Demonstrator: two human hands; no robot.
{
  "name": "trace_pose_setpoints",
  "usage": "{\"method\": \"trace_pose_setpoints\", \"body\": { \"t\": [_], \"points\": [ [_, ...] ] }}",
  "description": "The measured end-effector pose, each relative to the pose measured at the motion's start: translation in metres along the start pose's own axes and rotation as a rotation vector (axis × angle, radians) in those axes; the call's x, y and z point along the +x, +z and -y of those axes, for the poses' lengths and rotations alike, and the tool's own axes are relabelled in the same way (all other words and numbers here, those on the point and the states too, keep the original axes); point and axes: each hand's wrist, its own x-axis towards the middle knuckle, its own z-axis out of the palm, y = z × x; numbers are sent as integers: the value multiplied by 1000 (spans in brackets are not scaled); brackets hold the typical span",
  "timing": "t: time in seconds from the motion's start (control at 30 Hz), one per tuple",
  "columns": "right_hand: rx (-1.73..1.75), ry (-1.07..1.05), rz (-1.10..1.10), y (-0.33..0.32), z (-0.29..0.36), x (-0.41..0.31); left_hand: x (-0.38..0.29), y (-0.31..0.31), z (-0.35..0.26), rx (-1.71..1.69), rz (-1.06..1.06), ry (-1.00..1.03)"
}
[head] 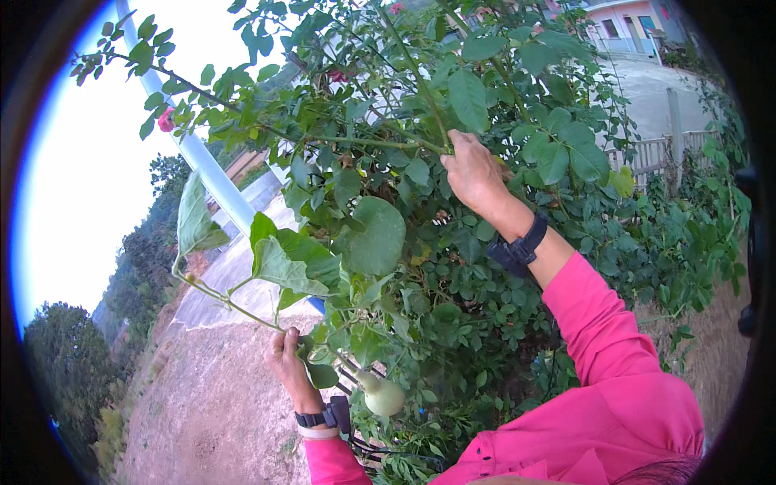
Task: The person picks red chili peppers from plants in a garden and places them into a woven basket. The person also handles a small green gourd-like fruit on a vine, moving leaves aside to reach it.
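With thumb and fingers, my left hand (288, 367) pinches a gourd vine (257, 317) that runs out to the left and carries broad leaves. Just right of that hand hangs a pale green bottle gourd (384, 397). My right hand (476, 168) is closed around a green rose stem (418, 79) higher up in the bush; its fingertips are partly hidden by the stems. A large round leaf (374, 236) hangs between the two hands.
A dense rose bush (461, 291) with pink flowers (166, 119) fills the middle. Behind it rises a pale pole (209, 167). A white picket fence (648, 156) and a house (630, 27) stand at the upper right. Bare ground (200, 400) lies at lower left.
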Motion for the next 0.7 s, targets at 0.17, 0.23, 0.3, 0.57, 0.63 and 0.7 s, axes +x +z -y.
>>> {"method": "trace_pose_setpoints", "body": {
  "t": [0.17, 0.23, 0.3, 0.57, 0.63, 0.7],
  "points": [
    [-4, 103, 188, -4, -10, 12, 3, -1, 3, 54, 14, 26],
    [47, 98, 189, -6, -10, 10, 5, 2, 3, 56, 16, 31],
    [76, 95, 199, -8, -9, 6, 6, 3, 3, 68, 8, 50],
    [103, 40, 337, -23, 2, -23, 10, -5, 19, -15, -38, -51],
    [106, 15, 353, -23, 5, -35, 13, -7, 24, -41, -52, -69],
    [98, 34, 376, -22, 7, -47, 15, -10, 29, -14, -48, -50]
  ]
}}
